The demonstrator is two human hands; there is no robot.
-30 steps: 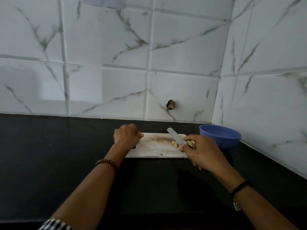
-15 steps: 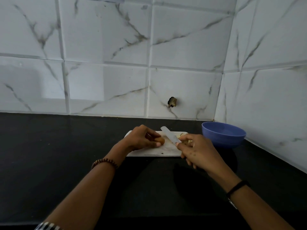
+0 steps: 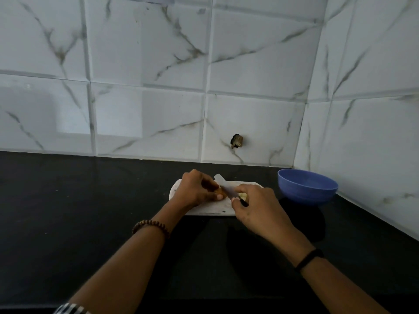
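Centrally, the left hand (image 3: 195, 189) pinched a small brown piece (image 3: 219, 190) over the cutting board (image 3: 181, 189); the right hand (image 3: 256, 206) gripped the knife (image 3: 223, 184), blade touching that piece.

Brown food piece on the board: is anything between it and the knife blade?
Nothing visible. The left hand pinches the small brown food piece over the white cutting board; the pale-bladed knife in the right hand lies right at it.
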